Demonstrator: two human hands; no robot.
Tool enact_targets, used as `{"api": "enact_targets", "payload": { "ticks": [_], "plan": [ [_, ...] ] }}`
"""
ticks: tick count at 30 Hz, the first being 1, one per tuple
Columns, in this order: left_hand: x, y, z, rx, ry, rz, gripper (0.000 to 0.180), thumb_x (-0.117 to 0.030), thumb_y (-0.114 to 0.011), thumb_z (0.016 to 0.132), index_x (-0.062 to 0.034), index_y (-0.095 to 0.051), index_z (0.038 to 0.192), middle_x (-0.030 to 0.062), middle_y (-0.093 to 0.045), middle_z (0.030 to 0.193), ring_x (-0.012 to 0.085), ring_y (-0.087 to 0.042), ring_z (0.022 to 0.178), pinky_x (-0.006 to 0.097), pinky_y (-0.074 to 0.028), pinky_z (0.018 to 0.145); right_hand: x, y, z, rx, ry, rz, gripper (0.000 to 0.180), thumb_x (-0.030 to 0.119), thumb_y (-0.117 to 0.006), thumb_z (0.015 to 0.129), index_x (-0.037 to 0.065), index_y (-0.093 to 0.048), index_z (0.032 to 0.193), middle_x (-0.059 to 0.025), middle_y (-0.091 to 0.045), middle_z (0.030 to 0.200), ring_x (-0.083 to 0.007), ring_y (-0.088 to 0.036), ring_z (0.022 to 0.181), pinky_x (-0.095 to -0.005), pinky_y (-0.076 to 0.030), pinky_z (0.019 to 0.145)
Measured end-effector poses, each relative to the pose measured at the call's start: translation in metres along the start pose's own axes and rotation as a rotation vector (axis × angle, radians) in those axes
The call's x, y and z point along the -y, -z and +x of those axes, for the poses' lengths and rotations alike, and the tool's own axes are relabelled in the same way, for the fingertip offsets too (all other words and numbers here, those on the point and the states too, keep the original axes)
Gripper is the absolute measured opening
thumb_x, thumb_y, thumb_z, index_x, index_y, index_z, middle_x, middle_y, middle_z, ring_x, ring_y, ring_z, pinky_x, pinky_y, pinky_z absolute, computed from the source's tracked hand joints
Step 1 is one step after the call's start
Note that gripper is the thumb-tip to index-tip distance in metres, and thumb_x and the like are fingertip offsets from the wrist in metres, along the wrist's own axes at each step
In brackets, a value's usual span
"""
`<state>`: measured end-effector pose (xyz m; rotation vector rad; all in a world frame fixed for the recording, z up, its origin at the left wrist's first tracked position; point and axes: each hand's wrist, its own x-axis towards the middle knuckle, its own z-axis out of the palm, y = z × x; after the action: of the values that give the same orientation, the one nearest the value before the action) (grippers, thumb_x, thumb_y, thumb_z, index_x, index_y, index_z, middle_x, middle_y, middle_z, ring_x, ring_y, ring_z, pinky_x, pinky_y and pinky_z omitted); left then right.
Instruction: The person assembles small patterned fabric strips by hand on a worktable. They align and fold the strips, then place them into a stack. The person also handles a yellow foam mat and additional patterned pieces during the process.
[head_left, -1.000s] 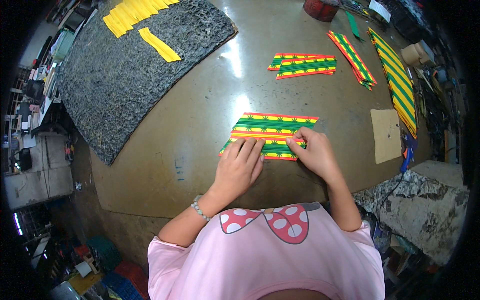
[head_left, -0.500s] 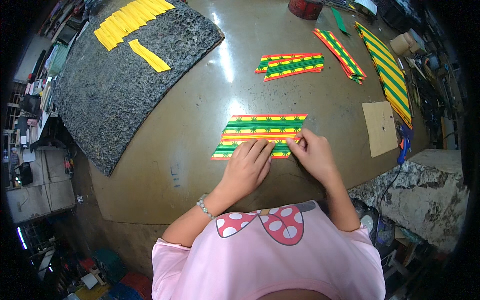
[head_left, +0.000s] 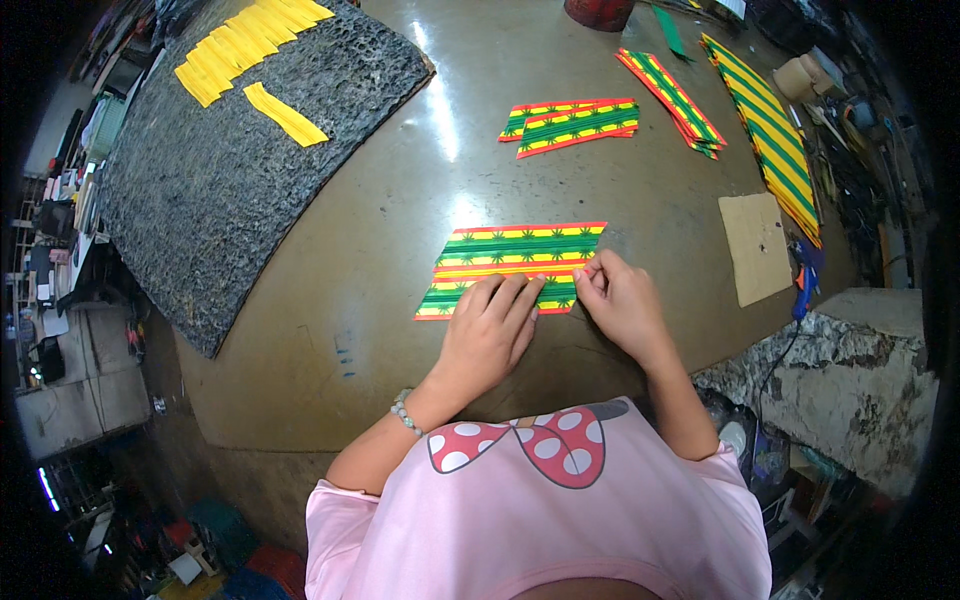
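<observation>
Two slant-ended strips of red, yellow and green patterned ribbon (head_left: 520, 245) lie edge to edge on the table before me, forming one slanted panel. My left hand (head_left: 485, 332) rests flat on the nearer strip, fingers stretched out over its middle and pointing toward the seam. At the right end of that seam, the thumb and forefinger of my right hand (head_left: 624, 303) pinch the ribbon's edge. The curled fingers hide exactly how much ribbon is caught there.
Beyond lie patterned strips (head_left: 578, 128), more stacked strips (head_left: 675, 103) and long diagonal-striped strips (head_left: 770, 140). Cardboard (head_left: 755, 250) and a blue glue gun (head_left: 805, 280) sit at the right. Yellow pieces (head_left: 285, 115) lie on a dark rough slab (head_left: 260, 190) at left. A red tin (head_left: 600, 12) stands at the back.
The whole view has shifted slightly, moving the table things a little left. My right fingertips have drawn closer together at the ribbon's edge; my left hand stays on the strip.
</observation>
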<state>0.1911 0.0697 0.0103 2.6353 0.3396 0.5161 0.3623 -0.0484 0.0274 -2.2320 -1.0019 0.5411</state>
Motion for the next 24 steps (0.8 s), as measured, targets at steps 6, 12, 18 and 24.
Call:
{"api": "enact_targets", "payload": {
  "ticks": [6, 12, 18, 24],
  "plan": [
    [-0.002, 0.000, 0.005, -0.006, -0.003, 0.062, 0.041, -0.022, -0.065, 0.088, -0.0107, -0.060, 0.128, 0.0095, -0.057, 0.116, 0.0291, -0.052, 0.109, 0.042, -0.043, 0.091, 0.000, 0.007, -0.004, -0.113, -0.041, -0.239, 0.020, 0.023, -0.067, 0.089, 0.005, -0.060, 0.087, -0.0139, -0.066, 0.071, -0.0362, -0.064, 0.065, -0.0461, -0.050, 0.060],
    [0.002, 0.004, 0.010, 0.038, 0.027, 0.037, 0.043, -0.026, -0.066, 0.085, -0.0154, -0.061, 0.126, 0.0095, -0.056, 0.111, 0.0280, -0.051, 0.104, 0.042, -0.040, 0.089, 0.003, -0.018, -0.027, -0.284, 0.417, -0.331, 0.021, 0.009, -0.066, 0.085, 0.000, -0.061, 0.104, -0.0147, -0.062, 0.106, -0.0313, -0.060, 0.095, -0.0413, -0.049, 0.079],
    [-0.001, 0.006, 0.003, -0.003, 0.083, 0.027, 0.044, -0.033, -0.068, 0.086, -0.0096, -0.063, 0.123, 0.0121, -0.058, 0.108, 0.0287, -0.054, 0.100, 0.041, -0.045, 0.083, 0.010, -0.024, -0.005, -0.175, 0.508, -0.380, 0.037, 0.005, -0.062, 0.080, -0.001, -0.062, 0.117, -0.0130, -0.061, 0.122, -0.0305, -0.057, 0.109, -0.0425, -0.045, 0.090],
    [0.004, 0.016, -0.011, -0.141, -0.057, 0.064, 0.043, -0.041, -0.064, 0.090, -0.0034, -0.068, 0.111, 0.0129, -0.064, 0.112, 0.0286, -0.057, 0.106, 0.041, -0.042, 0.095, 0.046, -0.035, 0.088, 0.324, 0.854, -0.212, 0.035, -0.001, -0.058, 0.083, 0.005, -0.068, 0.116, -0.0068, -0.064, 0.126, -0.0309, -0.052, 0.122, -0.0444, -0.037, 0.105]
  ]
}}
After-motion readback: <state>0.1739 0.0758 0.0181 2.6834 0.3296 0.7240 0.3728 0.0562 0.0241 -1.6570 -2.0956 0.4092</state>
